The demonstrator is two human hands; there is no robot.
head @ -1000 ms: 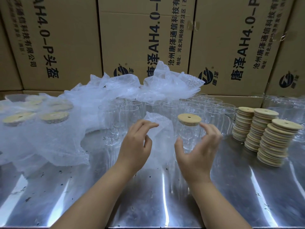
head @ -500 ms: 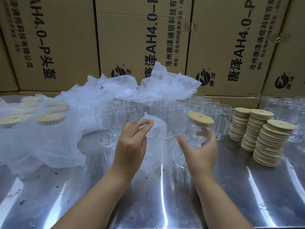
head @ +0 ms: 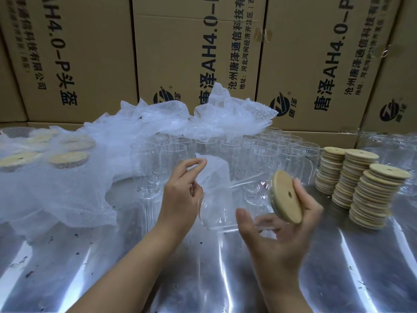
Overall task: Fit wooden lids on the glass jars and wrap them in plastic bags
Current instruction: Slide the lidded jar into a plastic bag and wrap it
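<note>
left hand: the left hand (head: 180,195) is closed in a pinch, thumb and forefinger nipped on the top edge of a thin translucent plastic bag (head: 214,175), which is held up over the table.
right hand: the right hand (head: 282,229) is wrapped round a clear glass jar (head: 225,206), thumb across the front, fingers behind the lid end.
spacing: the hands are kept apart, linked only by jar and bag.
jar: it is carried above the shiny metal table (head: 112,267), tipped on its side, base toward the left hand, with a round pale wooden lid (head: 285,196) already seated on its mouth.
why held so: the base seems aimed at the bag's opening, so that it can be slid in bottom first; the grip at the lid end probably keeps the lid from slipping.
supplies: stacks of loose wooden lids (head: 361,193) are kept near the right hand, rows of unlidded glass jars (head: 228,150) straight ahead, a heap of crumpled spare bags (head: 180,116) behind them.
finished work: wrapped lidded jars (head: 67,158) are set aside at far left.
backdrop: printed cardboard cartons (head: 191,53) are stacked behind.
hard to make out: whether the base has entered the bag cannot be told, since glass and film are both clear and the left hand covers the spot. the wrapped jars are blurred under film.
</note>
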